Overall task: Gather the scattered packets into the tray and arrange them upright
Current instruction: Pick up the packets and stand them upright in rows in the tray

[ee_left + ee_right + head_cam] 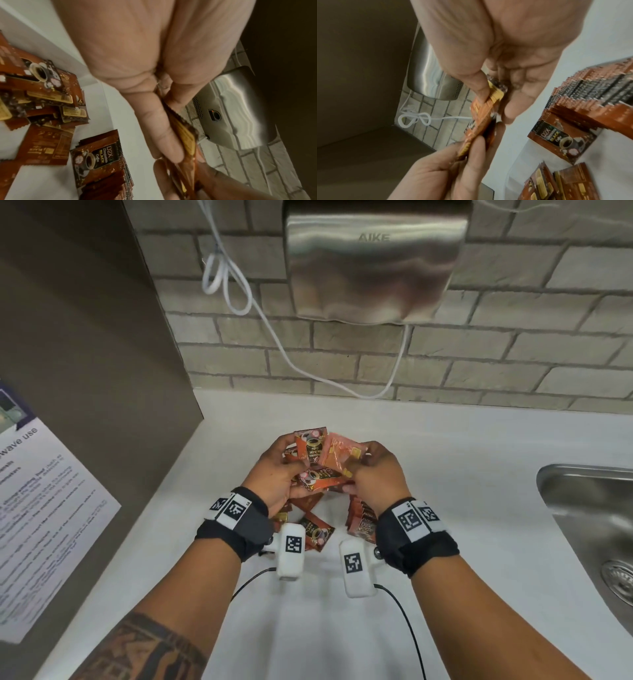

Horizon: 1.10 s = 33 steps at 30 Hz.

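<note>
We've got a bunch of coffee packets (317, 465) up in the air btw both hands, fanned and crossed at odd angles, not squared at all. Left hand (275, 474) is the grip holding most of it, fingers curled round the near edge; right hand (371, 474) pinches the far side w/ thumb and fingers clamped on the foil, clear in the right wrist view. So both grips are closed on the bunch, neither free.

Below, more loose packets (42, 97) lie flat and overlapped on the white worktop (445, 457), and a neat upright row (583, 102) stands just beside them; we can't make out the tray's walls, so whether that row sits inside it we can't say.

Risks, as we judge them: foil is slick and the bunch is uneven, so easing either grip to re-sort could let a packet slide out and drop. Falling onto the upright row could knock it over domino-style. Pushing a crooked bunch in next to the row might bend corners or tip neighbours. The sink (589, 525) is off to the right, well apart, but a flicked packet could land there.
</note>
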Each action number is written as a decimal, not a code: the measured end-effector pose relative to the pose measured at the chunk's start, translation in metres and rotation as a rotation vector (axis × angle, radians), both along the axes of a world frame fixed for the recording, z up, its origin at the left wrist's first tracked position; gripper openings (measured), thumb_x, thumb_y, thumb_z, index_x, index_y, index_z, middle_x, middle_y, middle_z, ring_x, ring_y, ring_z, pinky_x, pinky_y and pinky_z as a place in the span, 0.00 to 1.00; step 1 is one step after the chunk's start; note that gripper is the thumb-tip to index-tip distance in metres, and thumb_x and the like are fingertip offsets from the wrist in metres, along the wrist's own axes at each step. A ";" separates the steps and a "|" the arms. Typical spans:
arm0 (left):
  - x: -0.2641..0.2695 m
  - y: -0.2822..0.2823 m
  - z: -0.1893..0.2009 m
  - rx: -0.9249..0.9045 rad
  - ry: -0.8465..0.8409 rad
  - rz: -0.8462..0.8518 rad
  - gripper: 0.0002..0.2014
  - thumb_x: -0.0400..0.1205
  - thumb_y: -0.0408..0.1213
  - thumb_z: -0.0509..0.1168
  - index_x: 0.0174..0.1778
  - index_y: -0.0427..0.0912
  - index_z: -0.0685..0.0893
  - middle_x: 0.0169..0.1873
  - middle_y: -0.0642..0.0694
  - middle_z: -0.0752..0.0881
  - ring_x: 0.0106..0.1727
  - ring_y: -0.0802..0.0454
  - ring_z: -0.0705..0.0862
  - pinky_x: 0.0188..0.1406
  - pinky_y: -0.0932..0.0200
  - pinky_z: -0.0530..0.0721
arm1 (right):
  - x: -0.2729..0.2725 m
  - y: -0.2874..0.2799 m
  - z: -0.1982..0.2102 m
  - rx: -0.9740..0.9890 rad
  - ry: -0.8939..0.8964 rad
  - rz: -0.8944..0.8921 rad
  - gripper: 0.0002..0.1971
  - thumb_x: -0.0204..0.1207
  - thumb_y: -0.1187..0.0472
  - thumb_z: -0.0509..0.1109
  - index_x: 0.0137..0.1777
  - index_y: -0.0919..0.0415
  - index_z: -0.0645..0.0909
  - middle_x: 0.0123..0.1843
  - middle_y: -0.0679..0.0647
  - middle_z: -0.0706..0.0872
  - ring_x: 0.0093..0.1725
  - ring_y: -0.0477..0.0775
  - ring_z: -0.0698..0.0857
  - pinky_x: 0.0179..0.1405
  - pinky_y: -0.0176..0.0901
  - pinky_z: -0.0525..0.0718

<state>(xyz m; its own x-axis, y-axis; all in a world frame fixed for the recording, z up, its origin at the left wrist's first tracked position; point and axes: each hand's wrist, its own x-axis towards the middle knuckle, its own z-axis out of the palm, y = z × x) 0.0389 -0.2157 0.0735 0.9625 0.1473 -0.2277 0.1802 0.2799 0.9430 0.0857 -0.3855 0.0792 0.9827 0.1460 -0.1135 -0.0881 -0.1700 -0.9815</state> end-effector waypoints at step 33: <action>0.008 0.059 0.015 0.431 -0.153 -0.384 0.28 0.78 0.25 0.75 0.64 0.62 0.80 0.57 0.39 0.88 0.54 0.37 0.90 0.44 0.37 0.89 | 0.013 0.032 0.042 -0.455 -0.246 0.300 0.25 0.74 0.52 0.79 0.68 0.46 0.74 0.53 0.49 0.87 0.50 0.49 0.87 0.51 0.45 0.86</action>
<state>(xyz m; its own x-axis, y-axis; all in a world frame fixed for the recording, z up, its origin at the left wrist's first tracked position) 0.0472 -0.1568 0.0881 0.9823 -0.1700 -0.0792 0.0459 -0.1920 0.9803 0.0991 -0.3536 0.1207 0.9114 0.4114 -0.0045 0.2492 -0.5607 -0.7896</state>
